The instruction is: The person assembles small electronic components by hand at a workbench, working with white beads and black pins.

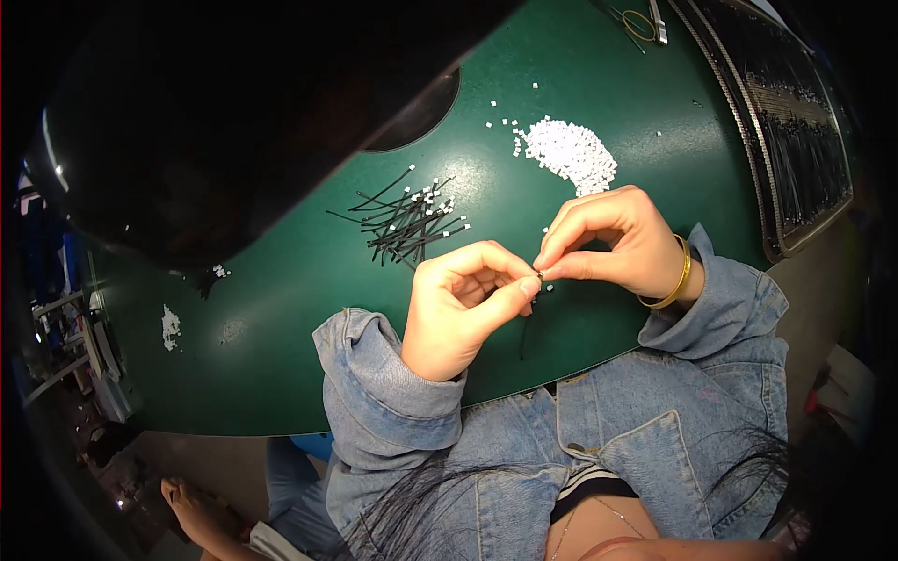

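Observation:
My left hand (468, 304) is closed in a pinch on a thin black wire (523, 338), whose free end hangs below the fingertips over the green table. My right hand (613, 241), with a gold bangle at the wrist, meets it tip to tip. Its thumb and forefinger pinch what looks like a small white connector housing, mostly hidden by the fingers. Beyond the right hand lies a heap of loose white connector housings (571, 154). Left of it, a pile of short black wires (402, 224) carries white housings on many ends.
A tray of many dark wires (795, 131) stands at the right edge of the green table (271, 374). A large dark object (234, 112) covers the upper left. Small white pieces (170, 327) lie far left. Another person's hand and arm (192, 514) show at lower left.

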{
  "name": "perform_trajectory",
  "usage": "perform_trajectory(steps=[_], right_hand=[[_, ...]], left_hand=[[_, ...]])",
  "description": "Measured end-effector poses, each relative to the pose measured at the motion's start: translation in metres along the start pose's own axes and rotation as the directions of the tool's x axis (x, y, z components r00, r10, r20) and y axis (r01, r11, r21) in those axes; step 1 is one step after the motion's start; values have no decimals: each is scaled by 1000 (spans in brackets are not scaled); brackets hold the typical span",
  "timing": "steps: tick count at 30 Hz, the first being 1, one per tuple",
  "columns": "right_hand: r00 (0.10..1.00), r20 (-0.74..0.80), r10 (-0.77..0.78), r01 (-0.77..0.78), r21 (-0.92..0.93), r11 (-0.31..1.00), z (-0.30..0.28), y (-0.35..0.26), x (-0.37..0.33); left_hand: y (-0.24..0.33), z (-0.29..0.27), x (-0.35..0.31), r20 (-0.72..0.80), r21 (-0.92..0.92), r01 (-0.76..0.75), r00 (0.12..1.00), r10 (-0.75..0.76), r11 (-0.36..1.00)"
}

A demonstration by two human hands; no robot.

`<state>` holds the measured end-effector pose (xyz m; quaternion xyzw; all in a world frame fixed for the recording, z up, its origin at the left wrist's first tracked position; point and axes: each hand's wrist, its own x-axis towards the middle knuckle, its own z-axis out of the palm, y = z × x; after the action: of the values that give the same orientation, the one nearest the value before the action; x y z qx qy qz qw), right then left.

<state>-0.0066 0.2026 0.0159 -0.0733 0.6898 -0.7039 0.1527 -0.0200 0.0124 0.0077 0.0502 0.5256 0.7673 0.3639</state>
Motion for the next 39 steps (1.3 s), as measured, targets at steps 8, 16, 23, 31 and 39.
perform_trajectory(steps=[8, 16, 23, 31, 39], right_hand=[[992, 38, -117, 116, 18, 993, 1, 8, 0], [964, 77, -255, 266, -224, 937, 0, 8, 4], [919, -51, -390, 230, -735, 638, -32, 10, 18], [902, -46, -429, 185, -857, 481, -41, 15, 19], [930, 179, -321, 330, -791, 515, -30, 17, 13]], left_hand=[[4, 3, -1, -4, -20, 24, 1000, -24, 1000], [-2, 2, 0, -78, 121, -31, 996, 41, 992], [9, -16, 4, -176, 835, -112, 873, 455, 538], [3, -5, 0, 317, 925, -360, 907, 276, 121], [-10, 0, 0, 309, 929, -340, 930, 199, 143]])
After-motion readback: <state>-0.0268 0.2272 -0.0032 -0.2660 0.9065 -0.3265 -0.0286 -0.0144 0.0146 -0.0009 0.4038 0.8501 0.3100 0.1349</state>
